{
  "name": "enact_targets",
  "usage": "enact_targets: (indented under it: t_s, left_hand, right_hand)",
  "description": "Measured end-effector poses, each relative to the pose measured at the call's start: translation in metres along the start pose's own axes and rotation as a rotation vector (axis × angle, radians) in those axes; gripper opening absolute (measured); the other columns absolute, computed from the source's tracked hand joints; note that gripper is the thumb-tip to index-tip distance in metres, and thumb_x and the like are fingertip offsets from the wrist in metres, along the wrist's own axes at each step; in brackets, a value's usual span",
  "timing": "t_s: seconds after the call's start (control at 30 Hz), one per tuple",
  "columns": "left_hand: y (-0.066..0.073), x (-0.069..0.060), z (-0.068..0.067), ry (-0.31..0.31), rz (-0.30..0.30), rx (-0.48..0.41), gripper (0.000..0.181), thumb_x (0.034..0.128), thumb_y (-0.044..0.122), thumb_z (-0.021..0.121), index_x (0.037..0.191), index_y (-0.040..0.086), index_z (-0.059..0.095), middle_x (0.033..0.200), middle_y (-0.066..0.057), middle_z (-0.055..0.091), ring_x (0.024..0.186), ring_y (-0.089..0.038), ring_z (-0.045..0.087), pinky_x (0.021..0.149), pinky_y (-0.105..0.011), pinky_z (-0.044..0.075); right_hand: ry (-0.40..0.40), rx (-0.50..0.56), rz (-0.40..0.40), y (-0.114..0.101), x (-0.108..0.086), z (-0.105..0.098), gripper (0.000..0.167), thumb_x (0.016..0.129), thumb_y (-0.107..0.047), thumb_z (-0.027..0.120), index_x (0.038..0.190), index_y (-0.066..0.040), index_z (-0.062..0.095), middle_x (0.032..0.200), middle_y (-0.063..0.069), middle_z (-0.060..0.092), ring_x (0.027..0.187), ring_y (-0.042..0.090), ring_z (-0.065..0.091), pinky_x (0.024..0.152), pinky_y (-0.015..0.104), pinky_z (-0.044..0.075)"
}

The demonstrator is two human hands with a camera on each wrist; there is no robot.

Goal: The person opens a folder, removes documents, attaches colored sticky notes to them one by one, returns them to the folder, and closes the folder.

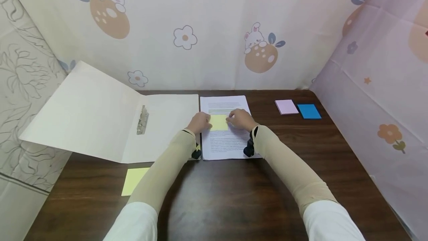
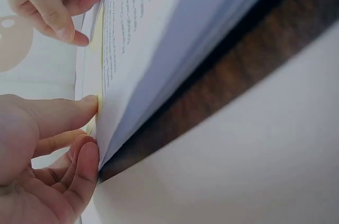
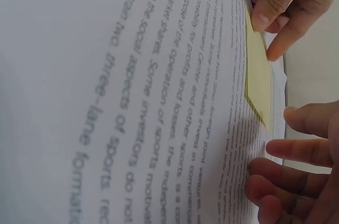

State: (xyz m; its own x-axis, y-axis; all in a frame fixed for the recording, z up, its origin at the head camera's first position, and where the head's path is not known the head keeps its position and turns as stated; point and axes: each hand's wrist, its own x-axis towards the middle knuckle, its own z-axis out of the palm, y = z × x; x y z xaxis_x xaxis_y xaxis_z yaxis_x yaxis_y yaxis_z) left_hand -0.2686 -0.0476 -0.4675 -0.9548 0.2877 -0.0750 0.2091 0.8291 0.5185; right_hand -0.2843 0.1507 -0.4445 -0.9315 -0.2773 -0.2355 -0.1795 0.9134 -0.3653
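Observation:
A yellow sticky note lies across the upper middle of a stack of printed paper. My left hand pinches the note's left edge between thumb and index finger. At the note's right edge, my right hand hovers close over the page. In the right wrist view, the right hand has its thumb and fingers spread apart beside the note's corner. The left wrist view shows the left thumb and fingertips at the note, which appears there only as a thin yellow strip.
An open white binder with a metal clip lies left of the paper. A yellow pad sits before it, partly behind the left sleeve. Pink and blue sticky pads lie at the back right. Patterned curtains enclose the table.

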Motion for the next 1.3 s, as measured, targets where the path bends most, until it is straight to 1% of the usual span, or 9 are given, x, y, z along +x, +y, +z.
enact_targets:
  t_s: [0.23, 0.33, 0.4, 0.47, 0.53, 0.63, 0.87, 1.07, 1.3]
  left_hand:
    - [-0.004, -0.006, 0.002, 0.028, -0.015, -0.078, 0.044, 0.0826, 0.002, 0.068, 0.058, 0.012, 0.032, 0.055, 0.003, 0.027, 0.053, -0.011, 0.029, 0.051, -0.021, 0.024]
    - [-0.004, -0.008, 0.003, 0.05, -0.003, -0.081, 0.029, 0.0826, 0.002, 0.066, 0.062, 0.003, 0.045, 0.059, -0.001, 0.037, 0.057, -0.012, 0.034, 0.053, -0.022, 0.028]
    - [-0.004, -0.01, 0.003, 0.07, -0.005, -0.071, 0.01, 0.0835, 0.004, 0.067, 0.077, -0.003, 0.063, 0.069, -0.004, 0.054, 0.064, -0.014, 0.044, 0.059, -0.024, 0.037]
    - [-0.004, -0.011, 0.003, 0.091, -0.015, -0.056, 0.018, 0.0849, 0.007, 0.066, 0.1, -0.002, 0.072, 0.089, -0.009, 0.066, 0.077, -0.018, 0.054, 0.069, -0.028, 0.046]
    - [-0.003, -0.012, 0.003, 0.118, -0.031, -0.045, 0.031, 0.0857, 0.009, 0.066, 0.115, 0.001, 0.07, 0.109, -0.013, 0.069, 0.094, -0.022, 0.06, 0.083, -0.034, 0.05]
    - [-0.002, -0.015, 0.001, 0.143, -0.056, -0.031, 0.032, 0.0873, 0.012, 0.064, 0.117, 0.001, 0.069, 0.116, -0.016, 0.066, 0.105, -0.029, 0.059, 0.092, -0.04, 0.047]
    - [-0.004, -0.022, -0.004, 0.208, -0.115, -0.013, 0.032, 0.0892, 0.012, 0.065, 0.118, -0.001, 0.067, 0.109, -0.018, 0.065, 0.095, -0.027, 0.058, 0.084, -0.038, 0.049]
    - [-0.005, -0.022, -0.009, 0.147, -0.218, -0.035, 0.032, 0.0906, 0.015, 0.065, 0.116, -0.003, 0.066, 0.102, -0.015, 0.069, 0.082, -0.021, 0.059, 0.07, -0.03, 0.049]
    - [-0.007, -0.021, -0.011, 0.103, -0.246, -0.062, 0.033, 0.091, 0.017, 0.065, 0.117, -0.003, 0.065, 0.104, -0.014, 0.07, 0.083, -0.021, 0.058, 0.069, -0.028, 0.046]
  right_hand:
    - [0.02, 0.029, 0.026, 0.006, -0.004, -0.005, 0.036, 0.098, -0.032, 0.054, 0.117, -0.005, 0.068, 0.127, 0.015, 0.064, 0.09, 0.024, 0.055, 0.082, 0.038, 0.045]
    - [0.035, 0.031, 0.019, 0.01, -0.004, -0.009, 0.034, 0.098, -0.031, 0.054, 0.115, -0.006, 0.069, 0.123, 0.014, 0.067, 0.083, 0.021, 0.054, 0.074, 0.034, 0.042]
    - [0.055, 0.035, 0.013, 0.014, -0.004, -0.012, 0.033, 0.098, -0.031, 0.055, 0.114, -0.006, 0.07, 0.12, 0.014, 0.068, 0.078, 0.02, 0.053, 0.072, 0.033, 0.041]
    - [0.072, 0.042, 0.01, 0.018, -0.003, -0.015, 0.034, 0.098, -0.031, 0.055, 0.115, -0.006, 0.07, 0.114, 0.014, 0.071, 0.074, 0.019, 0.053, 0.07, 0.032, 0.041]
    - [0.096, 0.054, 0.015, 0.023, -0.003, -0.018, 0.034, 0.098, -0.03, 0.055, 0.115, -0.005, 0.07, 0.113, 0.015, 0.071, 0.075, 0.02, 0.053, 0.069, 0.032, 0.041]
    - [0.126, 0.077, 0.038, 0.029, -0.003, -0.024, 0.035, 0.098, -0.03, 0.055, 0.116, -0.003, 0.069, 0.115, 0.018, 0.069, 0.082, 0.022, 0.055, 0.07, 0.033, 0.043]
    - [0.209, 0.124, 0.09, 0.047, -0.008, -0.038, 0.036, 0.099, -0.028, 0.054, 0.115, 0.001, 0.067, 0.111, 0.019, 0.068, 0.088, 0.027, 0.058, 0.074, 0.036, 0.047]
    - [0.248, 0.111, 0.121, 0.065, -0.012, -0.047, 0.038, 0.099, -0.028, 0.054, 0.117, 0.003, 0.065, 0.113, 0.022, 0.067, 0.093, 0.031, 0.06, 0.081, 0.044, 0.049]
    - [0.27, 0.111, 0.184, 0.087, -0.016, -0.055, 0.04, 0.1, -0.029, 0.052, 0.118, 0.004, 0.062, 0.114, 0.024, 0.066, 0.094, 0.034, 0.06, 0.082, 0.047, 0.049]
